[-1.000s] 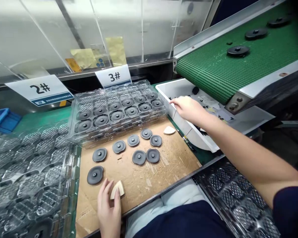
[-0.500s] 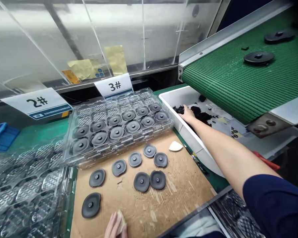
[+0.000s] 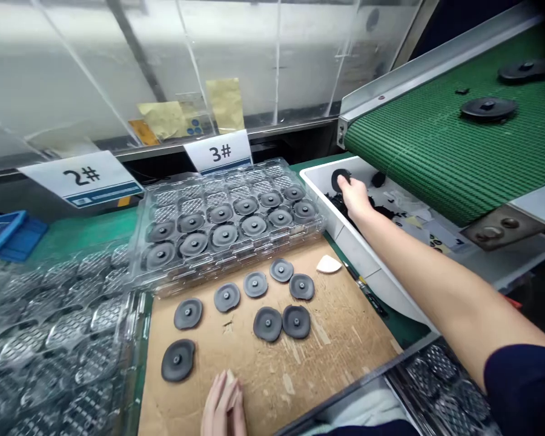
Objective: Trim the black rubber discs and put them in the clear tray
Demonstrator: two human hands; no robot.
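- The thin black rounded disc, apparently rubbery [image 3: 338,178], is raised in the white plastic bin [image 3: 372,266], above a heap of loose black pieces [image 3: 384,212]; fingers hide part of its edge, so I cannot tell its long axis.
- The right hand [image 3: 356,197] pinches that disc by its near-right edge, thumb and fingers closed on it, with the arm stretched forward and to the left across the bin.
- The key relation: the disc sits ahead and left of the right hand, inside the bin; the brown cardboard sheet [image 3: 340,345] lies nearer the body and to the left, with the bin's left wall between.
- The left hand [image 3: 224,407] is well apart from the disc, which lies far ahead and to its right. Its fingers are bunched, seemingly gripping a pale cream piece [image 3: 229,376] of which only an edge shows.
- Between the hands, eight dark grey discs with central studs [image 3: 267,323] lie spread on the cardboard, and a white wedge [image 3: 329,264] rests near its right edge.
- Beyond the cardboard, a clear plastic compartment tray [image 3: 236,247] has discs in its two nearer rows.
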